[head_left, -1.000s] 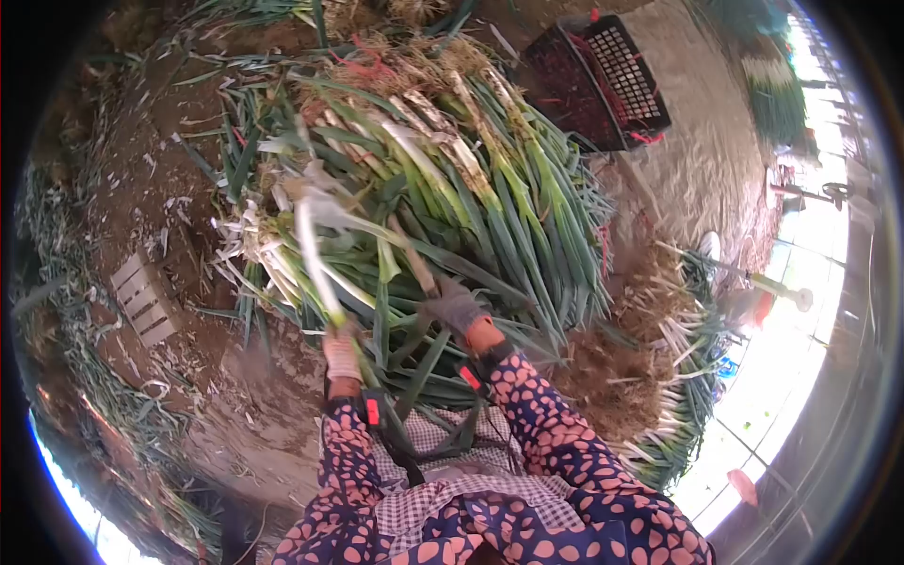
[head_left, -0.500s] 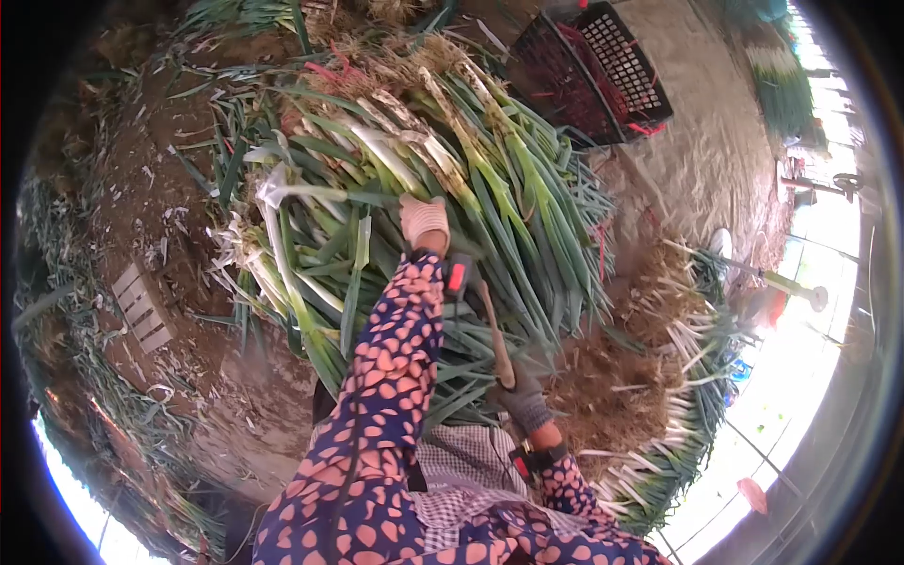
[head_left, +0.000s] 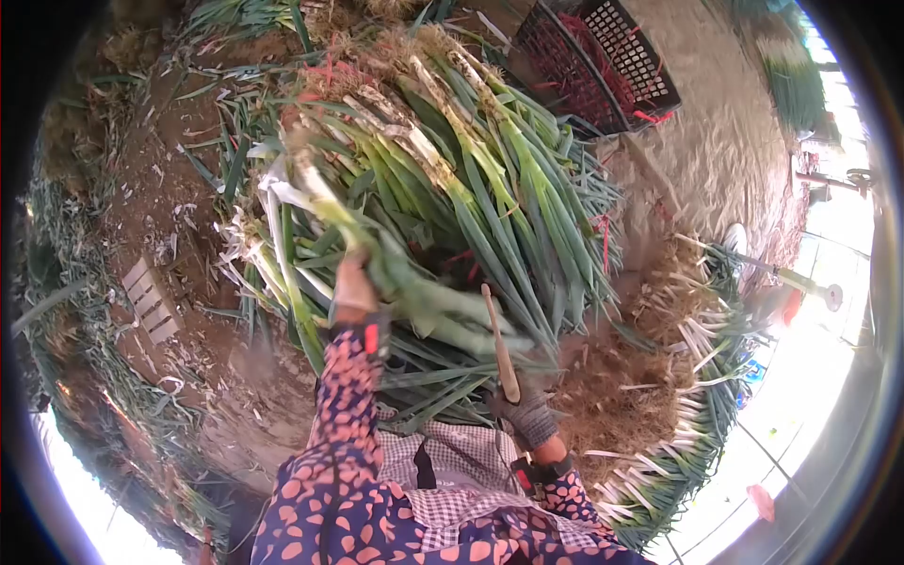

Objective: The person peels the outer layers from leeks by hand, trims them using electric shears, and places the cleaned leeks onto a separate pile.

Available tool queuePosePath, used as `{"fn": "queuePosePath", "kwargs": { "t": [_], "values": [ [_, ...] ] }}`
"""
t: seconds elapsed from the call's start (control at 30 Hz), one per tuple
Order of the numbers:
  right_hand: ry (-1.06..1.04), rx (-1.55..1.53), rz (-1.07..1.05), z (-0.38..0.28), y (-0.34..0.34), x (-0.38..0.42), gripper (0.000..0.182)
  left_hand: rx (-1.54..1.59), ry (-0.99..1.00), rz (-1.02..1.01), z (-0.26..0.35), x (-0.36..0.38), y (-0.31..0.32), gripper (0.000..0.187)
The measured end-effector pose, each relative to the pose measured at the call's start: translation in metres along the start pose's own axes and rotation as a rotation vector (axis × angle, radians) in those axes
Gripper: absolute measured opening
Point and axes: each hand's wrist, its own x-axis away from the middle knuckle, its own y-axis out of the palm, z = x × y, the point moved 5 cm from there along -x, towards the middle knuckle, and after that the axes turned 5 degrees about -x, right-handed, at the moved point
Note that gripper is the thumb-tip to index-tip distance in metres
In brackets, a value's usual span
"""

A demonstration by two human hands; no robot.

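Note:
My left hand (head_left: 354,285), blurred by motion, is closed around a large green onion (head_left: 334,215). Its pale root end points up and away, and its green leaves trail to the right across my front. In a grey glove, my right hand (head_left: 527,416) grips a slim wooden stick (head_left: 501,350) that points upward; the rest of this tool does not show. Beyond both hands lies a heap of green onions (head_left: 527,179), roots at the far end and leaves toward me.
A black plastic crate (head_left: 650,80) with red ties stands at the far right. Trimmed onions (head_left: 673,428) lie in a curved row on my right, beside brown root scraps (head_left: 612,395). A slatted pale piece (head_left: 151,301) rests on the dirt floor at left.
My left hand has moved left and toward me, lifting a green onion off the heap, its leaves swinging. My right hand stays low with the stick, now pointing more upright.

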Motion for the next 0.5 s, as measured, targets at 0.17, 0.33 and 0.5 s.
{"fn": "queuePosePath", "kwargs": {
  "t": [0.17, 0.33, 0.5],
  "values": [
    [0.049, 0.006, -0.166, -0.025, 0.01, 0.004, 0.052, -0.157, -0.029, 0.045, 0.062, 0.016, -0.037, 0.043],
    [0.003, 0.221, -0.276, -0.065, 0.033, -0.027, 0.058, 0.133, -0.38, -0.212, 0.012, 0.032, -0.021, 0.042],
    [0.017, 0.293, -0.339, -0.079, 0.066, -0.066, 0.054, 0.255, -0.313, -0.246, -0.006, 0.049, -0.009, 0.051]
  ]
}}
